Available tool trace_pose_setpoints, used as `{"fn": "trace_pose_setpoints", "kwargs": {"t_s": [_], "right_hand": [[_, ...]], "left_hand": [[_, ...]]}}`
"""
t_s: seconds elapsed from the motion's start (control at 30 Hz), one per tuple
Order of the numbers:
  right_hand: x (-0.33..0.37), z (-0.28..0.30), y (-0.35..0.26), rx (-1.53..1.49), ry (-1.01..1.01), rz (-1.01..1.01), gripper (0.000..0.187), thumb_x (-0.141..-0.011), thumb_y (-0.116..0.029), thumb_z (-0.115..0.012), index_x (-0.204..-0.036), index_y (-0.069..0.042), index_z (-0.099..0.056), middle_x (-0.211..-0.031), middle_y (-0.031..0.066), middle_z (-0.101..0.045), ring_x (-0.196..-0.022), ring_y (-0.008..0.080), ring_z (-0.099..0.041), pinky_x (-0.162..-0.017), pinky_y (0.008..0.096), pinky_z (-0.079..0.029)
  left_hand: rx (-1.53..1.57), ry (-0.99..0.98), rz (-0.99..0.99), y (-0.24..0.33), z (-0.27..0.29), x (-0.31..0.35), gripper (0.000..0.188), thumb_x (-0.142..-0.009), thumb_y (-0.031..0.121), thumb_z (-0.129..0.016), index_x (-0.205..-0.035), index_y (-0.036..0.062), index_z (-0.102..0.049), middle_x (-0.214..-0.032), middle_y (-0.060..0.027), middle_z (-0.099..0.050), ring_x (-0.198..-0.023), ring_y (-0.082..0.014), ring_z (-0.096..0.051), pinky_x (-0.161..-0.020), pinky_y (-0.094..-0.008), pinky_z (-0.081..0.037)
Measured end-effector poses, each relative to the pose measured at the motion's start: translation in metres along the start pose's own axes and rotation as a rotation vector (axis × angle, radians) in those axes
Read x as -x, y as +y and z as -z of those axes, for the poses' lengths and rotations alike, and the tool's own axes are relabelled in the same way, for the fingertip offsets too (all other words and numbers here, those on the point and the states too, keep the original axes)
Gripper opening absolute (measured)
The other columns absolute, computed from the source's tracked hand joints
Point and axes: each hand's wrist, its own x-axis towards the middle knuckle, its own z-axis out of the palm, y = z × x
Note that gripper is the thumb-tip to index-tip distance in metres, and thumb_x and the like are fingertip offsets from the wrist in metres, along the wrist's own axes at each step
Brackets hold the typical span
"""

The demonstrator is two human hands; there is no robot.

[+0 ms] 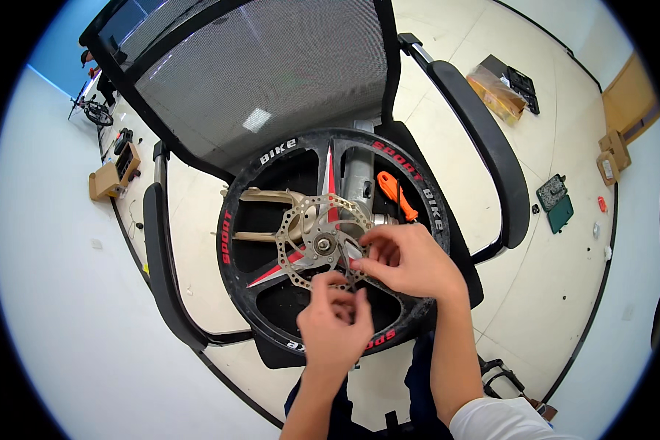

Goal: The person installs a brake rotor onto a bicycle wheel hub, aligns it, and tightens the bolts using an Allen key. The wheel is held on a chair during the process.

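A black bicycle wheel (233,276) with silver-and-red spokes lies flat on an office chair's seat. At its hub sits a perforated silver brake disc (289,253). My right hand (411,264) is over the disc's right side, thumb and fingers closed on a thin dark metal piece (344,257) that looks like a hex key. Below it, my left hand (334,319) is at the disc's lower edge, with fingers curled, slightly blurred, and thumb apart. I make out nothing in it. An orange-handled tool (396,195) and a silver metal tube (358,176) lie beyond my right hand.
Black armrests (484,139) flank the wheel, and a mesh backrest (271,73) rises beyond it. On the floor are an open cardboard box (110,182), a bagged yellow package (499,95) and a green case (559,213). A person (104,79) is at the far left, near a bicycle (95,111).
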Motion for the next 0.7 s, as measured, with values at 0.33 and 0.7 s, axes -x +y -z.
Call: {"fn": "trace_pose_setpoints", "kwargs": {"t_s": [0.33,0.7], "right_hand": [[-0.002,0.01,0.011,-0.24,0.316,0.027,0.026,-0.099,-0.016,-0.057,-0.112,0.006,-0.065,-0.092,0.0175,-0.072,-0.081,0.0247,-0.072,-0.074,0.0321,-0.054],[-0.012,0.009,0.019,-0.289,0.446,0.042,0.031,-0.096,-0.018,-0.063,-0.115,0.007,-0.063,-0.108,0.0183,-0.068,-0.097,0.0261,-0.069,-0.085,0.036,-0.056]], "left_hand": [[-0.598,-0.399,-0.577,0.03,-0.026,-0.081,0.013,-0.081,0.0,-0.065,-0.094,-0.0036,-0.065,-0.082,-0.0198,-0.067,-0.077,-0.0383,-0.068,-0.071,-0.0471,-0.056],[-0.305,-0.488,-0.11,0.042,0.014,-0.173,0.028,-0.078,-0.002,-0.069,-0.106,-0.0036,-0.064,-0.075,-0.0114,-0.068,-0.072,-0.016,-0.07,-0.065,-0.0307,-0.055]]}}
